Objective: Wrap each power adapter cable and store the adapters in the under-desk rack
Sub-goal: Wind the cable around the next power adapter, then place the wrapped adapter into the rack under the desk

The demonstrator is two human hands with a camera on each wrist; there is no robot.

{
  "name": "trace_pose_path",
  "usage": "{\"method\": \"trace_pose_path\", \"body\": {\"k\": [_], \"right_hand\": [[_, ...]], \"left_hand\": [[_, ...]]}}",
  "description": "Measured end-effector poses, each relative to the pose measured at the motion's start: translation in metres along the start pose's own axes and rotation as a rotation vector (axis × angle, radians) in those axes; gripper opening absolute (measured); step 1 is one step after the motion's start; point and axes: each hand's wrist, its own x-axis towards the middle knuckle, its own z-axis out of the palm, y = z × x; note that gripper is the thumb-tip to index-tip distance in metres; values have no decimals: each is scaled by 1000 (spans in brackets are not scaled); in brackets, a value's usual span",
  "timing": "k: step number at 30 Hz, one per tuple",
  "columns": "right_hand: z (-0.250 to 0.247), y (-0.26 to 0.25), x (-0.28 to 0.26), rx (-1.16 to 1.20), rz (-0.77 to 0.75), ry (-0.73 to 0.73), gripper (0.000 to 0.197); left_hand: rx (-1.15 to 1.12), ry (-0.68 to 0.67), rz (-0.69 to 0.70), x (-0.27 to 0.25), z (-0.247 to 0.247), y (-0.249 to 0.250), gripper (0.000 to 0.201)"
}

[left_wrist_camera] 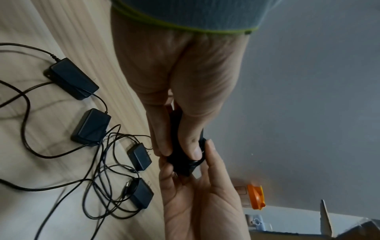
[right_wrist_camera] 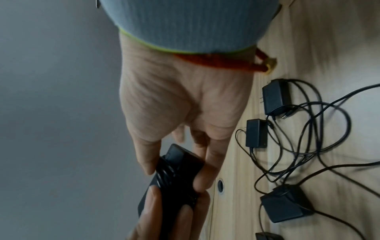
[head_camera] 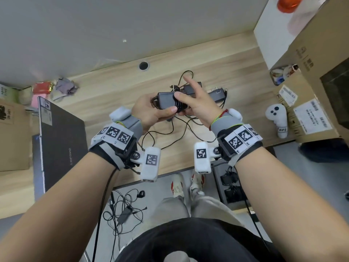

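Note:
Both hands hold one black power adapter [head_camera: 167, 102] above the wooden desk [head_camera: 105, 95]. Several turns of its cable [head_camera: 179, 106] are wound round its right end. My left hand [head_camera: 149, 110] grips the adapter's left part, thumb along the near side. My right hand [head_camera: 198, 106] pinches the wound end [right_wrist_camera: 176, 172] between thumb and lower fingers, index finger raised. Several other black adapters [left_wrist_camera: 72, 78] [left_wrist_camera: 90, 128] [left_wrist_camera: 139, 155] lie on the desk with loose tangled cables [head_camera: 170, 133]. The dark under-desk rack [head_camera: 217, 178], below the desk edge at right, holds adapters.
A closed Lenovo laptop [head_camera: 60, 144] lies at the left. Cardboard boxes [head_camera: 311, 63] and a white controller [head_camera: 277, 120] crowd the right end. A cable hole [head_camera: 144, 65] sits near the wall. Another adapter with tangled cable [head_camera: 124, 210] lies on the floor.

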Motion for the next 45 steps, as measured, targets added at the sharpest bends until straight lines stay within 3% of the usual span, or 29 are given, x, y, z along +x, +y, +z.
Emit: {"method": "trace_pose_path", "body": {"k": [4, 8, 12, 18, 23, 28, 32, 37, 39, 42, 45], "right_hand": [[2, 11, -13, -52, -32, 0, 32], [1, 29, -23, -79, 51, 114, 26], [-9, 55, -42, -74, 118, 160, 25], [-39, 89, -87, -68, 164, 290, 46], [-83, 98, -125, -139, 159, 462, 47], [-131, 107, -151, -72, 197, 598, 44], [-164, 152, -156, -149, 435, 454, 40], [-188, 221, -150, -329, 569, 341, 39], [-208, 263, -143, -439, 607, 292, 49], [-226, 305, -131, -581, 601, 256, 83], [-247, 342, -112, -718, 631, 235, 78]], "left_hand": [[2, -45, -16, -1, 0, -15, 37], [34, -81, -9, -4, 4, -37, 30], [10, -152, -52, -3, 17, -69, 37], [77, -272, -92, -5, 58, -102, 49], [125, -320, -134, -14, 92, -115, 59], [203, -354, -184, -29, 133, -140, 41], [243, -315, -330, -33, 175, -196, 24], [279, -267, -477, -34, 205, -264, 18], [279, -216, -523, -26, 221, -303, 23], [297, -176, -549, -12, 230, -340, 38], [339, -131, -601, 9, 239, -377, 30]]}}
